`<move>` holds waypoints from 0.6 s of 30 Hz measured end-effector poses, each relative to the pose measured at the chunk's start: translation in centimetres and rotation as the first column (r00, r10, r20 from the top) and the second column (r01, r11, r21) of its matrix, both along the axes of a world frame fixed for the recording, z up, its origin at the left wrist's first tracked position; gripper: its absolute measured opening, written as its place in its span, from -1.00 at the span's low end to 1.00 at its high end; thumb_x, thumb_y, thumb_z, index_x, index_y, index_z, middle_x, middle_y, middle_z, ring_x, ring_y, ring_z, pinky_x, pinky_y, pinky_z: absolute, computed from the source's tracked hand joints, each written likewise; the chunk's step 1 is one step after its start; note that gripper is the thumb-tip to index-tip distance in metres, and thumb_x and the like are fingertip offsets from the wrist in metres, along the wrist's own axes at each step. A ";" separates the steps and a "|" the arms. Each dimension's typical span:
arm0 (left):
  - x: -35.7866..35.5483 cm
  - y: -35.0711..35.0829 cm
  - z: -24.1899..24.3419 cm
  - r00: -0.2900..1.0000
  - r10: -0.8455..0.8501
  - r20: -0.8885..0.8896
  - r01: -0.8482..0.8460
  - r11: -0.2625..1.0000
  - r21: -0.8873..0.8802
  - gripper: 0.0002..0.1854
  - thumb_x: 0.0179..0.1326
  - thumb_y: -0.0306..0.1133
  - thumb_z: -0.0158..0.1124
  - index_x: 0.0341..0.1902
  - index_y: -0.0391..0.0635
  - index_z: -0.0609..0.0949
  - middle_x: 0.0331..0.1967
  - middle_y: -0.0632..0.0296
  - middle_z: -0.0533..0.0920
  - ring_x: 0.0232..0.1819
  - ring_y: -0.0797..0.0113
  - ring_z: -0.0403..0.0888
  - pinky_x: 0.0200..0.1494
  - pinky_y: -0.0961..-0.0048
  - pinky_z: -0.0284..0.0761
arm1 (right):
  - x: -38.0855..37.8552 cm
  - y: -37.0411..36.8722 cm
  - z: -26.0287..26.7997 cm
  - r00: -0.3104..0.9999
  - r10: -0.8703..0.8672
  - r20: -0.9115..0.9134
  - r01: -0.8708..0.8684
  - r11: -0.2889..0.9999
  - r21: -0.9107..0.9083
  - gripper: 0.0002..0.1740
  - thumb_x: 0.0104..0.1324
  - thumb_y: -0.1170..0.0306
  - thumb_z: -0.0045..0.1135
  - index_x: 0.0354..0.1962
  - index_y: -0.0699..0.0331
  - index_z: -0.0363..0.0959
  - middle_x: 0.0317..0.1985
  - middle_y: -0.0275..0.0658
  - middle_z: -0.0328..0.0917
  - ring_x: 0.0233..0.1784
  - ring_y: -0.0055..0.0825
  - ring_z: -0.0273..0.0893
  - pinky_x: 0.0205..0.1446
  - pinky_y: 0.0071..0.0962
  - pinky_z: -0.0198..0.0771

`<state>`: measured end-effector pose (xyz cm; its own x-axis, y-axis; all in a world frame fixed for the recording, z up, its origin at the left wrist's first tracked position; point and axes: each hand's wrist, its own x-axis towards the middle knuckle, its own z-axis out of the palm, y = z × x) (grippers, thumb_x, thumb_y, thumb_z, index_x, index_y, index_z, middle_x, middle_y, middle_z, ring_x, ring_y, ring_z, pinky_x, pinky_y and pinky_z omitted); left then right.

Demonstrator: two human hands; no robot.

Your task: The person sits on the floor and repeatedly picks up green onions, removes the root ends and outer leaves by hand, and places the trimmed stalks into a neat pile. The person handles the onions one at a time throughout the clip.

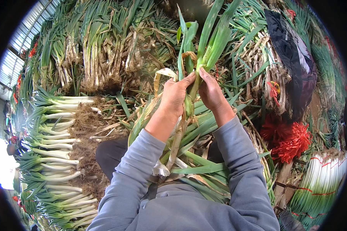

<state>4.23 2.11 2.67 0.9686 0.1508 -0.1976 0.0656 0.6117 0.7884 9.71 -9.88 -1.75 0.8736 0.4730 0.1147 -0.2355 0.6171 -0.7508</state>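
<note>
A large green onion (194, 89) with broad leaves lies between my two hands, its leafy end pointing away from me. My left hand (173, 95) grips it, with the thumb pressed along the stalk. My right hand (212, 91) pinches it from the other side, the thumb just below the point where the leaves fork. Dry, yellowed outer leaf (165, 74) curls beside my left hand. Below the hands a soil-stained stalk (176, 144) slants down towards my lap. Stripped green leaves (202, 170) and dry husks are heaped over my lap.
Cleaned white-stemmed onions (60, 141) lie in a row at left, beside a pile of cut roots (88, 161). Unpeeled onions (101, 55) are stacked ahead. A dark jacket (292, 57), red ties (292, 141) and bound onion bundles (321, 179) are at right.
</note>
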 end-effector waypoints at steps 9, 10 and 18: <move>-0.5 -0.4 -0.9 0.986 0.162 -0.045 -0.161 0.986 0.033 -0.80 0.42 -0.31 0.23 -0.13 -0.23 0.60 -0.35 0.25 0.66 -0.39 0.42 0.62 -0.34 0.46 0.60 | 0.6 -0.3 0.3 0.999 0.040 0.023 -0.040 0.999 -0.002 -0.53 0.56 0.13 -0.13 0.06 0.40 0.43 -0.09 -0.14 0.60 0.01 -0.35 0.58 0.24 -0.33 0.40; -0.5 -0.4 -1.1 0.982 0.176 -0.066 -0.175 0.984 0.024 -0.81 0.42 -0.32 0.23 -0.17 -0.23 0.59 -0.37 0.25 0.63 -0.43 0.45 0.57 -0.39 0.46 0.55 | 0.7 -0.3 0.2 1.000 -0.002 0.010 0.001 1.000 0.001 -0.53 0.56 0.12 -0.13 0.02 0.40 0.43 -0.14 -0.13 0.60 -0.02 -0.32 0.59 0.22 -0.29 0.42; -2.4 -1.0 -1.9 0.989 0.143 -0.025 -0.134 0.964 0.230 -0.73 0.33 -0.21 0.37 -0.20 -0.17 0.59 -0.49 0.39 0.52 -0.53 0.56 0.41 -0.49 0.56 0.39 | 1.8 -0.5 -0.3 0.968 -0.120 -0.219 0.151 0.980 0.131 -0.56 0.59 0.09 -0.23 -0.15 0.36 0.34 -0.37 -0.19 0.44 -0.31 -0.29 0.49 -0.15 -0.24 0.50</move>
<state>1.86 1.07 0.72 0.9268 0.3285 -0.1823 0.0283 0.4228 0.9058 11.52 -10.41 -2.09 0.9402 0.3400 -0.0185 -0.2840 0.7529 -0.5937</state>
